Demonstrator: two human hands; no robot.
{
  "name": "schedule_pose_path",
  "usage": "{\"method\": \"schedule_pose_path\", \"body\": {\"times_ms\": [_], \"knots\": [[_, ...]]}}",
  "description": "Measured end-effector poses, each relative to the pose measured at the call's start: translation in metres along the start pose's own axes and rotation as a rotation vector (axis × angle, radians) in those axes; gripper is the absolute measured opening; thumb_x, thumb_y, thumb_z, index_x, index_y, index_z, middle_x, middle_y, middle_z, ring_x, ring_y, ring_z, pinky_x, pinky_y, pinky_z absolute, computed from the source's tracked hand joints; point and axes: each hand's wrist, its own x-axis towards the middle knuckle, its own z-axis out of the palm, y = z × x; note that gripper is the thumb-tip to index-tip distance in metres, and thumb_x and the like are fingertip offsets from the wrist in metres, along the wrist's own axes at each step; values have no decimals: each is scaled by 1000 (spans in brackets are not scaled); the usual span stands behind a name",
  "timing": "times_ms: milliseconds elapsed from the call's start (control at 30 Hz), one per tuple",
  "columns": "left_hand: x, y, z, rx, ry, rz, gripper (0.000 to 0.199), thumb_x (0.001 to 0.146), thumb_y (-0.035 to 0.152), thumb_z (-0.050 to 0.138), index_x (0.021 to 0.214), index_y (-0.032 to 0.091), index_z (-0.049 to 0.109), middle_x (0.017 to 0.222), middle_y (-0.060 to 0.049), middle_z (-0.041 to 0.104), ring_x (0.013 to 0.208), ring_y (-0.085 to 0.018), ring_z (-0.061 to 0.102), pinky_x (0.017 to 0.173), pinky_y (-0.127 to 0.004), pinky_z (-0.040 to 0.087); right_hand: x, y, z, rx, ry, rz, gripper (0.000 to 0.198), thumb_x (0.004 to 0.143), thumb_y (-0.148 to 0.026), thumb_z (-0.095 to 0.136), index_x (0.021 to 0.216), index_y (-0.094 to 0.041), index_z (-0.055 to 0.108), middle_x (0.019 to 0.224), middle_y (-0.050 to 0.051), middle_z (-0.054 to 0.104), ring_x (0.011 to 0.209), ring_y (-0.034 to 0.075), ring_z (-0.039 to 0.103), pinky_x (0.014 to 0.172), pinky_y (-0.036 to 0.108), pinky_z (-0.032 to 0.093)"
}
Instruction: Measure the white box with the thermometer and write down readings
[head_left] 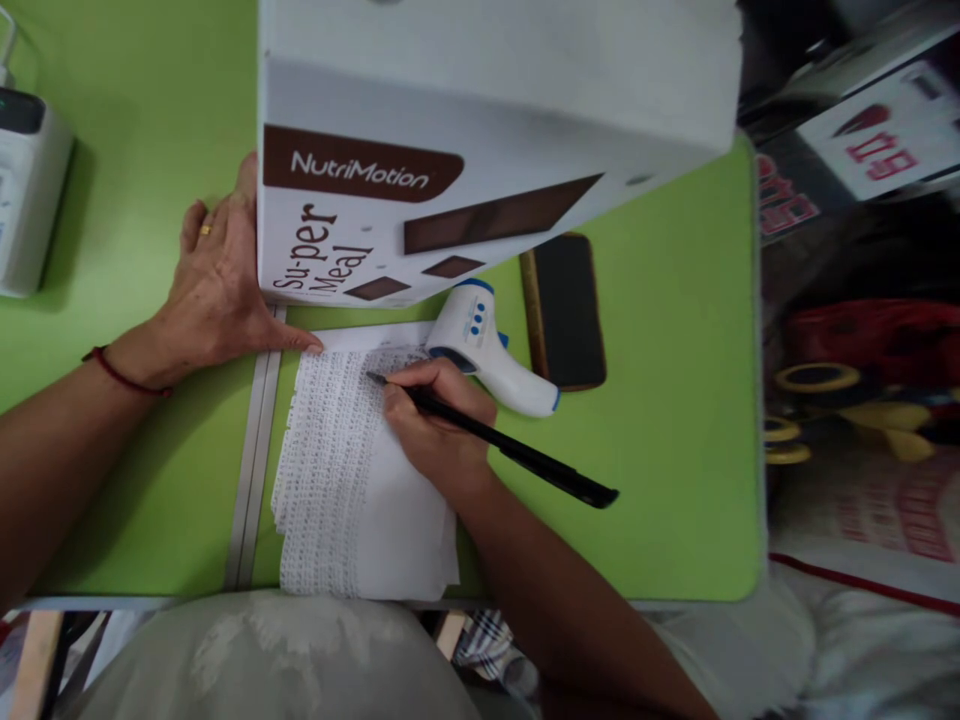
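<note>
A black pen (517,452) is pinched in my right hand (442,420), its tip at the writing on a sheet of paper (405,510). Dense rows of small handwritten marks cover the paper's left part; its right part is blank. My left hand (221,280) is spread on the table, with the thumb on the paper's top left corner. That hand's fingers lie against the left side of a large white box (510,110) marked NutriMotion. Right beyond my right hand, a white and blue infrared thermometer (487,350) lies on its side, partly covering the paper's top.
A dark phone (566,310) lies right of the thermometer on the green table (675,480). At the far left stands a white power strip (30,190) with a cable. Boxes, bags and scissors with yellow handles (817,377) crowd beyond the table's right edge.
</note>
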Motion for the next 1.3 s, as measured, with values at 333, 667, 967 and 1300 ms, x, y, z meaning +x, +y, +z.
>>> {"method": "schedule_pose_path", "body": {"times_ms": [333,667,967,1300], "knots": [[-2,-2,1,57,-14,34,129,60,97,61,162,30,21,163,-8,41,151,-41,37,128,-58,17,0,-1,0,5,41,34,5,73,-21,60,70,-25,60,58,-6,61,52,12,56,52,28,48],[0,2,-1,0,-21,-9,129,52,101,64,154,26,38,159,-13,45,149,-43,39,129,-59,16,0,-1,-1,3,41,30,8,73,-18,60,70,-25,59,57,-7,60,51,12,55,51,27,48],[-2,0,-1,-7,14,20,124,53,103,61,149,27,40,158,-14,46,148,-42,41,129,-61,17,1,-2,0,-7,58,27,5,73,-22,59,69,-25,60,56,-7,60,50,12,56,50,27,48],[-2,4,-4,139,-73,-14,125,64,98,53,162,28,19,163,-8,42,155,-37,31,130,-55,18,1,-3,-4,49,6,9,5,74,-20,62,72,-24,63,60,-6,64,52,12,59,52,27,51]]}}
